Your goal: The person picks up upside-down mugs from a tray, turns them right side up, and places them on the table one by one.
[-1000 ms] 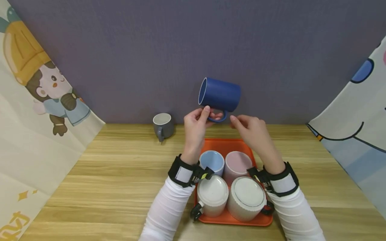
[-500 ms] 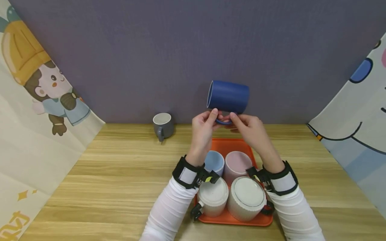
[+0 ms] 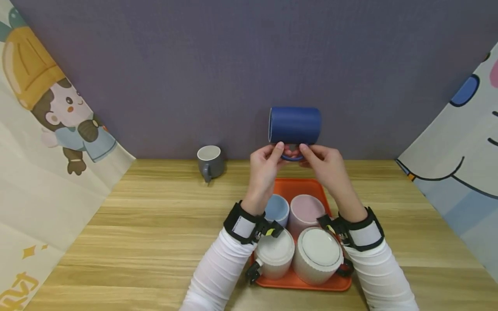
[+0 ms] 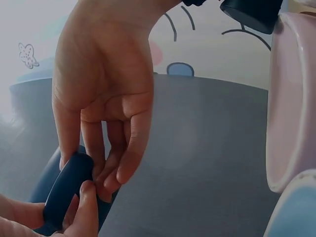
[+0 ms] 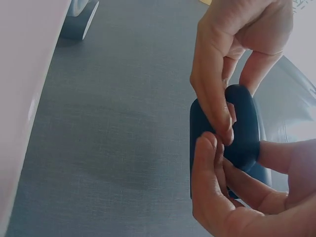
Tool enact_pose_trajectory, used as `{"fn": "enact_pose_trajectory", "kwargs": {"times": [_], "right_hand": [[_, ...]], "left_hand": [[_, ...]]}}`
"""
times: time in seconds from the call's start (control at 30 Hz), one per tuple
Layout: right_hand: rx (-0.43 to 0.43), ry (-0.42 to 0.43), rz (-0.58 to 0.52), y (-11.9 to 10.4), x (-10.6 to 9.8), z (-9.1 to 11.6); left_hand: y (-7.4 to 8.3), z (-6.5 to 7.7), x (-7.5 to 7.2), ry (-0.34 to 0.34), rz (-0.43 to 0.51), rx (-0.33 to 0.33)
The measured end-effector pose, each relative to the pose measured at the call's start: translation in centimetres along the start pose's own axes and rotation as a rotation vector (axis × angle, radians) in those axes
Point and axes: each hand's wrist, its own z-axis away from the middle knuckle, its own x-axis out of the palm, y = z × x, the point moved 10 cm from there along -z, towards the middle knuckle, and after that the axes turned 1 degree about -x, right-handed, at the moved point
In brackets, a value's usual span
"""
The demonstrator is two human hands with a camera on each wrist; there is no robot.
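A blue mug [image 3: 295, 125] is held on its side in the air in front of the grey wall, its mouth towards the left and its handle [image 3: 292, 158] downward. My left hand [image 3: 264, 166] pinches the handle near the mouth end. From the other side my right hand [image 3: 328, 166] pinches the same handle, thumb on top. The handle [image 4: 64, 190] shows between both hands' fingers in the left wrist view. Fingers partly cover the handle [image 5: 244, 123] in the right wrist view.
Below the hands, an orange tray [image 3: 299, 186] carries a light blue mug [image 3: 278, 208], a pink mug [image 3: 307, 209] and two whitish mugs [image 3: 275, 250] with black handles. A small grey mug [image 3: 210, 162] stands by the wall on the wooden table [image 3: 155, 224].
The blue mug has shifted right and turned from tilted to nearly level. My right hand, earlier apart from it, has taken hold of the handle; my left hand kept its grip.
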Motion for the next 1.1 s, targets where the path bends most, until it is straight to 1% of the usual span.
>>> {"fn": "enact_pose_trajectory", "kwargs": {"times": [0.1,0.2,0.33,0.47,0.7,0.9,0.97,1.1], "right_hand": [[0.009,0.013,-0.005,0.0,-0.2,0.0],[0.006,0.013,-0.02,-0.1,-0.2,0.0],[-0.002,0.019,-0.094,-0.1,-0.3,-0.1],[0.016,-0.002,-0.204,0.2,-0.1,-0.3],[0.074,-0.066,-0.478,0.7,0.6,-0.3],[0.089,-0.095,-0.633,0.7,1.1,-0.2],[0.084,-0.108,-0.668,0.6,1.2,-0.2],[0.078,-0.143,-0.724,0.6,1.5,-0.2]], "left_hand": [[-0.1,0.0,-0.1,0.004,-0.04,-0.002],[0.1,-0.1,-0.2,0.007,-0.078,0.016],[0.3,-0.2,-0.2,0.017,-0.141,0.042],[0.3,-0.2,-0.2,0.008,-0.163,0.048],[0.0,-0.2,-0.2,0.009,-0.223,0.037],[0.0,-0.1,-0.1,-0.004,-0.247,0.03],[-0.1,-0.1,-0.1,-0.008,-0.261,0.029],[-0.2,-0.1,-0.1,-0.018,-0.25,0.017]]}}
